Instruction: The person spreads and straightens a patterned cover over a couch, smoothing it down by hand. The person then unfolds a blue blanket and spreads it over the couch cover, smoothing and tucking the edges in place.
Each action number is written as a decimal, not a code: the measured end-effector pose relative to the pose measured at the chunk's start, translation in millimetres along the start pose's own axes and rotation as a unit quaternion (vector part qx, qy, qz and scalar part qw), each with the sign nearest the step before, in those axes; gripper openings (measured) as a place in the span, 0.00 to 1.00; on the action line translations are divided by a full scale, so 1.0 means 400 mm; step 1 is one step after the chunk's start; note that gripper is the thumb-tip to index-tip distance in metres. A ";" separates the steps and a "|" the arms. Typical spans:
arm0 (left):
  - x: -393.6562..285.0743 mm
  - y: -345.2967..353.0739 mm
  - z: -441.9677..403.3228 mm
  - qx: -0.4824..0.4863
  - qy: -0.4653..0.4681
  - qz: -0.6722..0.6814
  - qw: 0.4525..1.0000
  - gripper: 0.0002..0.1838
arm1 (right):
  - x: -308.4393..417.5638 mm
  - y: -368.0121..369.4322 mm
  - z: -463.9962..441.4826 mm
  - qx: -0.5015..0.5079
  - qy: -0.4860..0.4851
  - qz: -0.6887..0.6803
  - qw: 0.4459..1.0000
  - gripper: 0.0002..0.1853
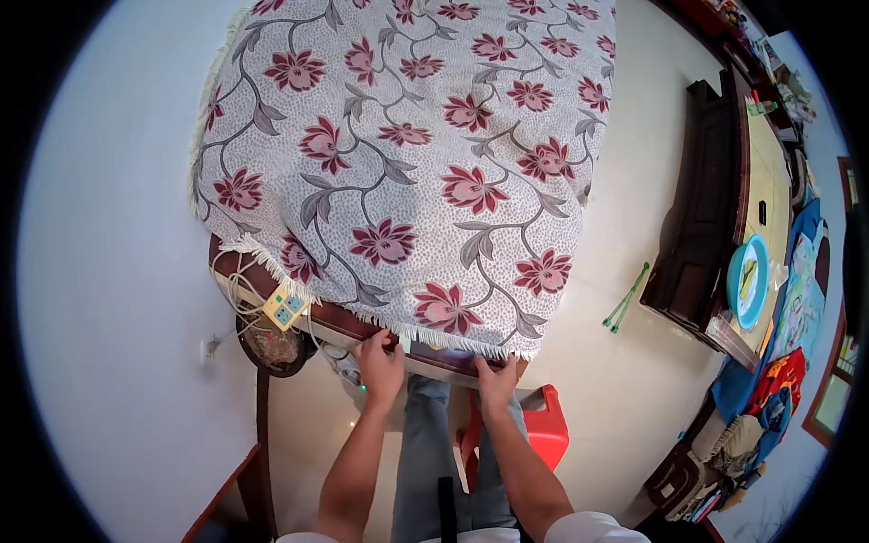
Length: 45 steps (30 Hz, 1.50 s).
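Observation:
A large fringed tablecloth, pale with red flowers and grey leaves, drapes over a dark wooden table. At its near edge, my left hand has its fingers curled against the fringe. Farther right, my right hand grips the same edge near the front corner, thumb and fingers partly hidden at the fringe. Between the hands, the table's dark edge shows below the fringe, along with small pale and yellowish patches I cannot make out.
A yellow power strip with cables hangs at the table's left corner, above a dark round container. A red stool stands by my legs. Green sticks lie on the floor. A blue basin rests on the cabinet at right.

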State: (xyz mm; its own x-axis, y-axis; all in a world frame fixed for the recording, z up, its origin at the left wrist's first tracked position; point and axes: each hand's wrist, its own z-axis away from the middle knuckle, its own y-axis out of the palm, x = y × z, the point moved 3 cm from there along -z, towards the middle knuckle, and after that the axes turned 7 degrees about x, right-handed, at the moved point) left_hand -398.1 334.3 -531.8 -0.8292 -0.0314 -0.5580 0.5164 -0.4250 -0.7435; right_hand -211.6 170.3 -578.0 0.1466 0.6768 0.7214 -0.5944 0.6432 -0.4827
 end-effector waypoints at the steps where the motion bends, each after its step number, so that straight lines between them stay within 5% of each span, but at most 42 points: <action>1: -0.004 0.011 0.003 0.006 -0.030 0.020 0.999 0.20 | -0.016 0.011 0.001 -0.034 -0.021 0.018 0.999 0.25; 2: -0.011 0.020 0.002 -0.013 -0.027 0.013 0.999 0.19 | 0.040 0.006 0.000 0.102 0.067 -0.044 0.992 0.27; 5: -0.016 0.018 -0.025 0.012 -0.039 -0.046 0.998 0.19 | 0.029 0.031 0.003 0.120 0.076 -0.035 0.989 0.22; 8: 0.005 -0.045 -0.025 0.134 -0.143 0.037 0.980 0.20 | 0.046 0.033 0.067 0.252 0.202 -0.281 0.904 0.19; 11: 0.139 -0.092 0.038 0.163 -0.240 0.129 0.948 0.20 | 0.045 0.027 0.173 0.426 0.282 -0.214 0.832 0.17; 13: 0.227 -0.099 0.107 0.063 -0.253 0.430 0.865 0.19 | 0.088 0.035 0.234 0.492 0.275 -0.183 0.806 0.18; 14: 0.328 -0.071 0.155 0.070 -0.335 0.556 0.757 0.18 | 0.093 0.046 0.256 0.521 0.251 -0.159 0.800 0.16; 17: 0.352 -0.148 0.224 0.001 -0.281 0.463 0.840 0.16 | 0.209 0.053 0.276 0.579 0.135 -0.063 0.801 0.16; 23: 0.106 -0.190 0.081 -0.057 -0.165 0.586 0.792 0.18 | 0.354 -0.006 0.114 0.528 -0.006 -0.128 0.840 0.14; 26: -0.046 -0.144 -0.050 -0.032 -0.109 0.483 0.868 0.20 | 0.361 -0.029 -0.043 0.471 0.025 -0.200 0.859 0.14; 29: -0.128 -0.088 -0.132 0.017 0.121 0.074 0.990 0.27 | 0.338 -0.027 -0.191 0.411 0.010 -0.151 0.899 0.15; 31: -0.161 -0.059 -0.141 0.067 0.156 -0.122 0.978 0.35 | 0.347 -0.089 -0.262 0.363 -0.054 0.237 0.900 0.26; 32: -0.169 -0.047 -0.142 0.091 0.173 -0.221 0.955 0.40 | 0.336 -0.114 -0.277 0.289 -0.142 0.264 0.909 0.29; 34: -0.103 -0.023 -0.136 0.125 0.172 -0.257 0.943 0.43 | 0.294 -0.161 -0.274 0.129 -0.308 0.312 0.889 0.36; 41: -0.029 -0.036 -0.098 0.118 0.216 -0.315 0.917 0.43 | 0.153 -0.179 -0.103 0.236 -0.284 0.466 0.804 0.59; 45: 0.059 -0.074 -0.078 0.107 0.215 -0.355 0.903 0.43 | 0.107 -0.132 -0.004 0.297 -0.236 0.459 0.803 0.64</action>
State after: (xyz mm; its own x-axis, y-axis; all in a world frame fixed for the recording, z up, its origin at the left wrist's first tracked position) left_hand -426.4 374.6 -534.4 -0.7518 0.6527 -0.0938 -0.2046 -0.3661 -0.9078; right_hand -172.7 166.0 -522.5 -0.8021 0.4673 0.3720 -0.5734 -0.4282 -0.6985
